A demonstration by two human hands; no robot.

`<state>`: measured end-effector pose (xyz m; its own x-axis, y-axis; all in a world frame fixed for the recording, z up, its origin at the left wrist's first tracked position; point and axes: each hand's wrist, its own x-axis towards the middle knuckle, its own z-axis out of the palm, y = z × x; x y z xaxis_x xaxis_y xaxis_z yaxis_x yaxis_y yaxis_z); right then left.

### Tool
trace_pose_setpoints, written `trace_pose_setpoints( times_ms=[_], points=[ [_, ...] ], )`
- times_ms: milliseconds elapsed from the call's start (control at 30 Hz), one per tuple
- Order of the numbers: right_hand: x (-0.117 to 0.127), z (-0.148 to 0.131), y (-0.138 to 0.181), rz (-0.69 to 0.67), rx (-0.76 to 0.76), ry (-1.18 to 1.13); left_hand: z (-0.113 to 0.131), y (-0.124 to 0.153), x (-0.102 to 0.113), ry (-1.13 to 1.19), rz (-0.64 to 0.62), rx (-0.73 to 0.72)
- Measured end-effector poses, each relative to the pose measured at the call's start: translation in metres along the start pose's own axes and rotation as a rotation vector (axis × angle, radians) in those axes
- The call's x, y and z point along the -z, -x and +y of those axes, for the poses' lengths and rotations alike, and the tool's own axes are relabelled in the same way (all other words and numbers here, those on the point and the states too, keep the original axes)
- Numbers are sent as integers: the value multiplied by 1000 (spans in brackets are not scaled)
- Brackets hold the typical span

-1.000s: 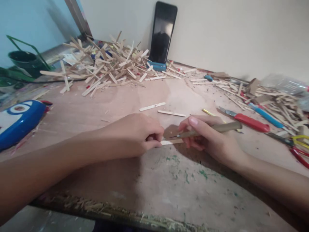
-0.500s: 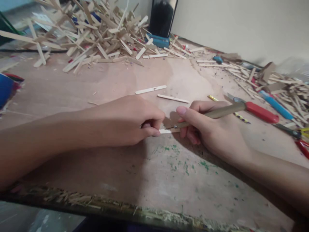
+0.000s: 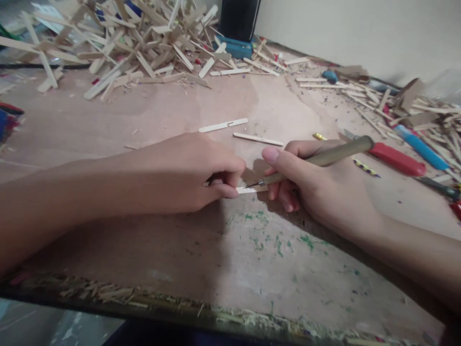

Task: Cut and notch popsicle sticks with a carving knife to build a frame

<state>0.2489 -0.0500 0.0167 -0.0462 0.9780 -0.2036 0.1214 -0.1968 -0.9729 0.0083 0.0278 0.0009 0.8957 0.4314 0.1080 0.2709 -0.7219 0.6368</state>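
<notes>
Wooden and pale, a flat stick [image 3: 252, 190] lies on the table [image 3: 223, 259] near its middle, between the two hands. The left hand [image 3: 187, 173] rests on the table with its fingers [image 3: 225, 191] curled shut, pinching the stick's left end and pressing it down. The right hand [image 3: 317, 185] holds a knife [image 3: 317, 162] with a tan handle, gripped like a pen — thumb on top, the other fingers folded beneath. The knife's small blade points left and meets the stick just beside the left fingertips; whether the tip bites into the wood cannot be told.

Just beyond the hands lie two more sticks [image 3: 223, 125], side by side yet apart, the nearer one plain and the farther one notched. A heap of sticks [image 3: 144, 43] fills the far left of the table, and a dark phone [image 3: 239, 19] stands in a blue holder [image 3: 233, 48] against the wall. To the right lie a red-handled tool [image 3: 391, 158], a blue-handled tool [image 3: 416, 146] and more scattered offcuts [image 3: 396, 108] — a striped pencil [image 3: 363, 166] lies partly hidden behind the right hand. Green paint flecks [image 3: 266, 238] mark the table in front of the hands.
</notes>
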Motion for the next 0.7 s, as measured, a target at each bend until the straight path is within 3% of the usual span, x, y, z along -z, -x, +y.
trace_pose_setpoints(
  times_ms=[333,567,700],
  points=[
    [0,-2,2,-6,22,72,-9,2,-3,-29,79,-142],
    [-1,-5,1,-43,22,52,8,8,15,-333,-63,-270],
    [-1,-5,1,-17,16,81,9,12,13,-376,-69,-299]
  ],
)
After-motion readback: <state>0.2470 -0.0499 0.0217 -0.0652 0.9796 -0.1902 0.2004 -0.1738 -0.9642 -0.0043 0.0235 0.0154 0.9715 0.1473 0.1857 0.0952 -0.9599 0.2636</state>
